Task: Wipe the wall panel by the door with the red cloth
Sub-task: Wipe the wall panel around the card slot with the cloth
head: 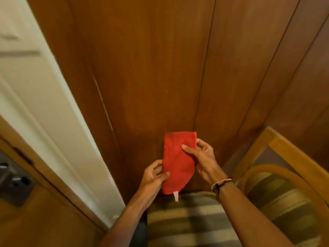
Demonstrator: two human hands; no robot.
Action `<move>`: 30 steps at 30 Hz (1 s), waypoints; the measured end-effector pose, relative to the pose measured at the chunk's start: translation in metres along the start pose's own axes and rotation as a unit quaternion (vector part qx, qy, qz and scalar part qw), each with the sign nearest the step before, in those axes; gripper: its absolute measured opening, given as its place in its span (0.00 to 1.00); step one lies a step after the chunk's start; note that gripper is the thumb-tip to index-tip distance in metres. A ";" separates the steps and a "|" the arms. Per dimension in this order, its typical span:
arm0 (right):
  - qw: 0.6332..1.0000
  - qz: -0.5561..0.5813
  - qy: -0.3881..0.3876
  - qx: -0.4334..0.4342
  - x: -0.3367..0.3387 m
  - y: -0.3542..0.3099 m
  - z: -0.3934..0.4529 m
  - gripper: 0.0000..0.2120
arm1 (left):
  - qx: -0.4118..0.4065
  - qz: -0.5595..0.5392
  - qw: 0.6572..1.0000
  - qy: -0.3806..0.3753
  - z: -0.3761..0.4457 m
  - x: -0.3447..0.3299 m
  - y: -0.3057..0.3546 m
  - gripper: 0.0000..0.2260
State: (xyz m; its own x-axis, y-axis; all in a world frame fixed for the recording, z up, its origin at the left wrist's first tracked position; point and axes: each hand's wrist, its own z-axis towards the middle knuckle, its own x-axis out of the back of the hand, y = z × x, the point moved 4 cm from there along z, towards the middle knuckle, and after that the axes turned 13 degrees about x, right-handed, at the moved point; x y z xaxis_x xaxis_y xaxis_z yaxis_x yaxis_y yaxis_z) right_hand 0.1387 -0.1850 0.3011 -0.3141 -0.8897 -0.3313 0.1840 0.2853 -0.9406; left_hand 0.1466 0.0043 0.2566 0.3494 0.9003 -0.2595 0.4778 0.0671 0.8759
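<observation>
A folded red cloth (175,161) with a small white tag at its lower end is held upright in front of the brown wooden wall panel (151,72). My left hand (154,177) pinches its lower left edge. My right hand (201,157) grips its upper right edge, thumb across the front of the cloth. The cloth hangs low near the foot of the panel; whether it touches the wood I cannot tell.
A white door frame (41,97) runs down the left, with a wooden door and its dark metal lock plate (13,179) at far left. A striped cushioned seat (188,220) lies below my arms. A rounded wooden chair (284,193) stands at right.
</observation>
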 end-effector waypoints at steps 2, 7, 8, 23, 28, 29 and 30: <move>0.999 0.021 -0.030 0.036 -0.038 -0.050 0.007 0.15 | -0.053 -0.004 0.998 -0.015 -0.018 0.006 0.054 0.16; 0.989 0.032 -0.082 0.119 -0.119 -0.150 0.015 0.18 | -0.153 0.005 0.988 -0.012 -0.066 0.019 0.165 0.24; 0.987 0.030 -0.089 0.133 -0.132 -0.165 0.016 0.18 | -0.167 0.007 0.986 -0.009 -0.076 0.021 0.182 0.24; 0.959 0.100 -0.150 0.216 -0.313 -0.261 0.008 0.09 | -0.487 0.141 0.794 0.337 -0.209 0.081 0.363 0.21; 0.954 0.104 -0.187 0.209 -0.370 -0.271 0.008 0.07 | -0.531 0.248 0.692 0.421 -0.234 0.106 0.392 0.14; 0.953 0.101 -0.195 0.208 -0.383 -0.273 0.009 0.09 | -0.536 0.272 0.666 0.442 -0.238 0.113 0.397 0.14; 0.953 0.092 -0.200 0.210 -0.393 -0.275 0.009 0.11 | -0.538 0.296 0.641 0.461 -0.241 0.119 0.401 0.14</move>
State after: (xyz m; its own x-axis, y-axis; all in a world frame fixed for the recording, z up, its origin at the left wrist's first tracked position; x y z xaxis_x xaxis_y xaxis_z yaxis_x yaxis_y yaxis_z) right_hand 0.2202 0.0828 0.6907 0.1237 -0.9269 -0.3544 0.5846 0.3567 -0.7287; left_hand 0.1853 0.2416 0.6747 -0.6483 0.7436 0.1636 -0.5248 -0.5920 0.6117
